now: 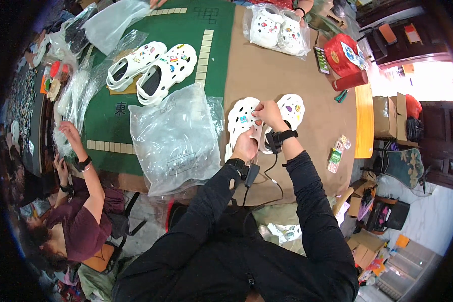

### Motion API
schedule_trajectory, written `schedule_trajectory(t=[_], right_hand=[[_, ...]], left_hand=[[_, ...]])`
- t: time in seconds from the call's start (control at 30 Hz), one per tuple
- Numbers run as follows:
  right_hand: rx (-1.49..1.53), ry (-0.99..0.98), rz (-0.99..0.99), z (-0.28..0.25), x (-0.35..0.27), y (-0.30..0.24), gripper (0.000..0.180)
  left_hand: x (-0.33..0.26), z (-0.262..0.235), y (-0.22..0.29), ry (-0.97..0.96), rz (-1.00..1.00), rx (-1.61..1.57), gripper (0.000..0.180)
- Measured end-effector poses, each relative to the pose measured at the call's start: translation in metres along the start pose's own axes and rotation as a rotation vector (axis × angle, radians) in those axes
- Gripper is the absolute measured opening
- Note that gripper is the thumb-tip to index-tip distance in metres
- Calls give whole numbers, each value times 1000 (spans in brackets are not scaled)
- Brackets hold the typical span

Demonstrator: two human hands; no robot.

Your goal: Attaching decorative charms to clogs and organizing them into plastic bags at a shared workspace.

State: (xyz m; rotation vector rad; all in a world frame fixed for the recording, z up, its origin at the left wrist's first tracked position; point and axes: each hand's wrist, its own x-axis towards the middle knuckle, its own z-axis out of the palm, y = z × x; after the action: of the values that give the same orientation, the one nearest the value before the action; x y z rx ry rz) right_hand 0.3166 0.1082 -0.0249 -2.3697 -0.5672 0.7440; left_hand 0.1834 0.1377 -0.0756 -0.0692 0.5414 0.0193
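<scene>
Table (pixel 287 75) bears white clogs (pixel 246 121).

table (pixel 267 70) brown, green mat (pixel 186 25) | white clogs (pixel 151 68) | plastic bag (pixel 176 136) | red box (pixel 340 53)

Even, fairly bright indoor light is falling across the tabletop (pixel 287 75), casting only soft shadows. Daylight is blowing out to white at the doorway (pixel 428 80) on the right edge. Glare is catching on the clear plastic bag (pixel 173 138) at centre. Fisheye distortion is bending straight edges toward the rim, and the corners are going black. Periphery is blurring; centre is staying sharp.
</scene>
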Motion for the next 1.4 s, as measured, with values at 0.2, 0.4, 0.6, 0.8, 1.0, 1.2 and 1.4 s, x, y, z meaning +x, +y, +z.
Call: schedule_trajectory(t=[0.2,0.4,0.6,0.8,1.0,1.2,1.4], right_hand=[[-98,29,-4,3,1,-12,18],[-137,144,75,8,0,-7,55],[306,-112,137,8,12,11,69],[442,-38,262,23,4,-1,63],[481,55,279,30,4,7,64],[870,-238,290,0,3,19,62],[751,-221,237,-1,-3,18,66]], left_hand=[[9,-16,1,18,80,-25,26],[9,-18,1,61,53,-11,25],[7,-10,-1,69,44,-71,19],[9,-15,1,74,49,-41,26],[8,-11,-2,110,58,-2,26],[-3,-2,5,-5,66,-14,31],[-4,6,2,22,52,5,30]])
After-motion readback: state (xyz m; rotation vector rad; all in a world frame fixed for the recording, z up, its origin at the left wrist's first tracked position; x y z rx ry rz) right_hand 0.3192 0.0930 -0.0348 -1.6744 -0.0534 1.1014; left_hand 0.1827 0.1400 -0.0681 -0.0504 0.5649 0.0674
